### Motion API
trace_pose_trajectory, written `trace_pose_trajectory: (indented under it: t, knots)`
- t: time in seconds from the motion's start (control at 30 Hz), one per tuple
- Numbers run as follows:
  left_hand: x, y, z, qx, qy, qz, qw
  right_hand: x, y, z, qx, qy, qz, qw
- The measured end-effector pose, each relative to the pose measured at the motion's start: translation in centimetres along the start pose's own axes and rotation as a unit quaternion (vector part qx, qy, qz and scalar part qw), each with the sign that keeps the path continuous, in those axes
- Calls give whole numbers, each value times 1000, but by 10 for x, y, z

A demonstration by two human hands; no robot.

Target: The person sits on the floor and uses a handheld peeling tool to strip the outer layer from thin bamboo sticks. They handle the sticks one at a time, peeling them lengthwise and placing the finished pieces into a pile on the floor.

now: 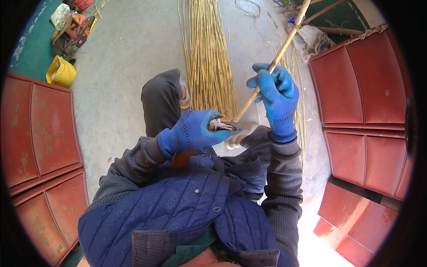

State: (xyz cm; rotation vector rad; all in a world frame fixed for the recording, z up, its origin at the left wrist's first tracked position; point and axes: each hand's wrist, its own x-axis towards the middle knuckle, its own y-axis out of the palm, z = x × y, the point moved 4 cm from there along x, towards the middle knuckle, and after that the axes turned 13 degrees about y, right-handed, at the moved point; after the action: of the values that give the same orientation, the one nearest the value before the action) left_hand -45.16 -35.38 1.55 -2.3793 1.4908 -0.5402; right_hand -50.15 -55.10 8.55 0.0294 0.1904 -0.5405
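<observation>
Cane [285, 45] is in the right hand [281, 98], set diagonally: its upper part extends to the top edge of the view, and its lower end is near the left hand [189, 131]. The right fingers are curled around the cane partway along its length. The left fingers are closed around a dark hand tool [222, 125] with a pale section on its grip side. The tool is located just beside the lower end of the cane; whether the two are in contact cannot be determined. Both hands wear blue gloves.

A bundle of canes [209, 58] lies lengthwise on the grey floor [124, 75], forward of the hands, with its near end beside the left shoe [184, 95]. Loose thin canes [300, 100] lie to the right, partly behind the right hand. Red panels [55, 129] stand along both sides of the work area. A yellow bucket [62, 73] is positioned at the far left, near a small brown stool [66, 35].
</observation>
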Motion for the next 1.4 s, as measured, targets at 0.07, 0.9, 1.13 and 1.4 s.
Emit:
trace_pose_trajectory:
  t: [0.07, 0.9, 1.13, 1.4]
  knots:
    - [-2, 0, 2, 1, -4, -8, 1000, 0, 2, -3, 11, -9, -3, 1000]
    - [-19, 10, 1, 21, 23, 76, 997, -61, 16, -71, 21, 138, -104, 985]
    - [-26, 16, -3, 97, 51, 82, 991, -43, -10, -50, 25, -43, 48, 998]
    - [-2, 8, -1, 93, 28, 56, 994, 55, -8, 38, 222, -120, -44, 967]
